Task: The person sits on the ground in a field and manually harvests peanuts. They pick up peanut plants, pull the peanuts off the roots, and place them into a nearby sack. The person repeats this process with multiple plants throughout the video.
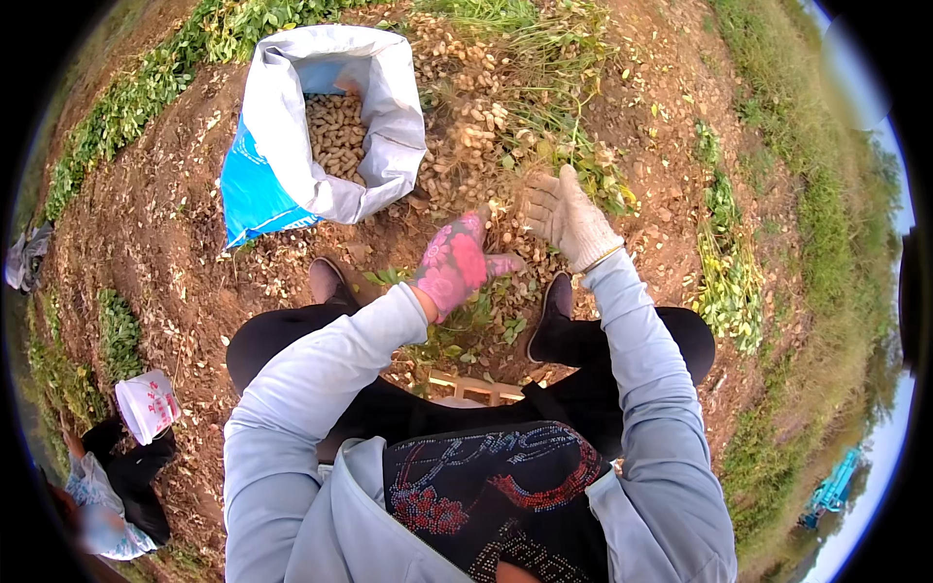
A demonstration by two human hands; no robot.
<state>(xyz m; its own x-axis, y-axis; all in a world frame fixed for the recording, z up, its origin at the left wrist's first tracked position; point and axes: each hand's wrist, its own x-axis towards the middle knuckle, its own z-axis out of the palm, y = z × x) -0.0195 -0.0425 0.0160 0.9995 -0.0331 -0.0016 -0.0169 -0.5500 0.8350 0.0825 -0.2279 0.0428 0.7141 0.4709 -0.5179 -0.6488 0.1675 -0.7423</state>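
My left hand [461, 264], in a pink floral glove, is back upward over the ground litter between my boots. Its thumb stands apart from the fingers, and I see nothing clearly held; some peanuts [497, 209] lie by the fingertips. To its right, my right hand [563, 216] wears a cream knitted glove, palm turned up, fingers apart and no object visible in it. Just beyond both hands is a heap of uprooted peanut plants [561, 95] with pods on their roots [474, 131]. A white and blue woven sack [339, 200], its rim rolled down, stands at the far left with loose peanuts [337, 135] inside.
My boots [332, 280] flank the littered soil. A wooden frame [474, 385] shows beneath me. At left, another person [120, 495] sits near a white bucket [148, 406] bearing writing. Cut plants [725, 255] lie at right, near a grassy bank [834, 211]. Distant turquoise machinery [834, 487] is visible.
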